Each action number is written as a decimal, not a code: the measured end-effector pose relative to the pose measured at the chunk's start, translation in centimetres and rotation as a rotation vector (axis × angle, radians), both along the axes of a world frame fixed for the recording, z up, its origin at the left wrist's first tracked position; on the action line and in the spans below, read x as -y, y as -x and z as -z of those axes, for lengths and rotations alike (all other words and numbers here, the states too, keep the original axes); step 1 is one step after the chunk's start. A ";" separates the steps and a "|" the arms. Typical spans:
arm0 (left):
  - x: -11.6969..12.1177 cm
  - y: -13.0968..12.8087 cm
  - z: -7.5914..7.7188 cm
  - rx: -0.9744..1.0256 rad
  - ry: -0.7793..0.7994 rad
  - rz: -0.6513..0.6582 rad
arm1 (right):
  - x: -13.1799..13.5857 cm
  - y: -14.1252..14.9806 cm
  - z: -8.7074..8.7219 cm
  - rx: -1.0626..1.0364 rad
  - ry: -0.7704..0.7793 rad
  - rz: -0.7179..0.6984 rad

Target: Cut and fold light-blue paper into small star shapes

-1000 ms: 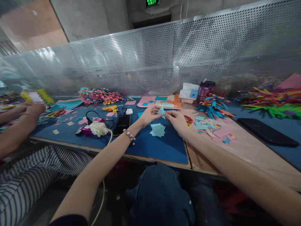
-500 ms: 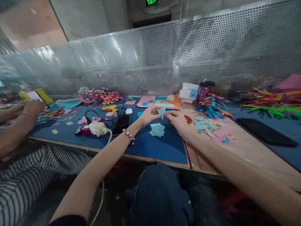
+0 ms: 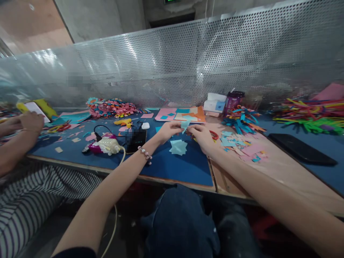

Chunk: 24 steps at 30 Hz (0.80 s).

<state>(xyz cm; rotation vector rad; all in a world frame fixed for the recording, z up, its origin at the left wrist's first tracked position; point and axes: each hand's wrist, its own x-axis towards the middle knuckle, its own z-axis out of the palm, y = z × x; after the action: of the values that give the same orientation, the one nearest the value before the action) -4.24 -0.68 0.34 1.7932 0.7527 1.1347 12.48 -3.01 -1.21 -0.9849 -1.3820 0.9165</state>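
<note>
Left hand (image 3: 170,132) pinching paper (image 3: 185,125) above bench (image 3: 185,172)
Left fingers closed on it; right hand (image 3: 201,135) fingers curled close together at its other side, grip unclear; paper stack (image 3: 178,147) just below, scissors (image 3: 214,135) beside right hand

Lt. blue paper (image 3: 185,125) btwn L hand (image 3: 170,132) & R hand (image 3: 201,136) now tip-down, was tip-up earlier.

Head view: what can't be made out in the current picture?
Paper, head view: small and blurred; whether the right hand grips it is unclear.
Red loop, head view: partly behind that hand.
Green sign, head view: cut off by the top edge.
Dark screen, head view: partly pixelated, its digits too small.
</note>
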 end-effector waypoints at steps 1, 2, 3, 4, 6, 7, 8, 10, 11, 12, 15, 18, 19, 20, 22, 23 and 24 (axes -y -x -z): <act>0.0 0.0 0.0 0.004 0.016 -0.005 | 0.0 0.0 0.0 -0.006 0.007 -0.001; 0.0 0.0 0.1 0.004 0.031 -0.017 | 0.0 0.0 0.1 -0.011 0.015 0.000; 0.0 -0.1 0.1 -0.001 0.043 -0.036 | 0.0 0.0 0.1 -0.016 0.024 0.001; 0.0 -0.1 0.1 -0.009 0.048 -0.058 | 0.0 0.1 0.0 -0.022 0.032 0.002; 0.1 -0.2 0.0 -0.034 0.045 -0.096 | 0.1 0.1 0.0 -0.029 0.051 -0.003; 0.2 -0.2 0.0 -0.043 0.042 -0.104 | 0.2 0.2 -0.1 -0.026 0.060 -0.010; 0.2 -0.2 0.0 -0.048 0.040 -0.105 | 0.3 0.3 -0.2 -0.018 0.069 -0.017; 0.3 -0.3 0.0 -0.042 0.036 -0.094 | 0.5 0.4 -0.4 -0.001 0.095 -0.027; 0.3 -0.4 0.0 -0.034 0.033 -0.086 | 0.6 0.4 -0.5 0.000 0.111 -0.035; 0.3 -0.4 0.0 -0.026 0.028 -0.077 | 0.7 0.5 -0.6 -0.002 0.127 -0.048; 0.4 -0.4 0.0 -0.016 0.014 -0.032 | 1.0 0.5 -0.7 -0.009 0.169 -0.089; 0.5 -0.2 -0.1 -0.029 -0.006 0.005 | 1.0 0.4 -0.7 0.005 0.181 -0.079; 0.5 -0.2 -0.2 -0.029 -0.014 0.009 | 1.0 0.3 -0.7 0.007 0.178 -0.072; 0.6 -0.1 -0.2 -0.025 -0.020 0.011 | 1.0 0.3 -0.7 0.008 0.173 -0.070; 0.6 -0.1 -0.3 0.002 -0.020 0.013 | 0.9 0.3 -0.6 0.013 0.166 -0.067; 0.6 -0.1 -0.3 0.022 -0.014 0.013 | 0.9 0.3 -0.6 0.020 0.164 -0.063; 0.6 -0.1 -0.3 0.041 -0.004 0.009 | 0.8 0.3 -0.5 0.030 0.163 -0.054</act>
<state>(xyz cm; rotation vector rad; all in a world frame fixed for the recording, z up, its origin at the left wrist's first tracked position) -4.13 -1.25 0.62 1.7694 0.7176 1.1642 12.16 -3.86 -0.70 -1.0919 -1.3807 1.0725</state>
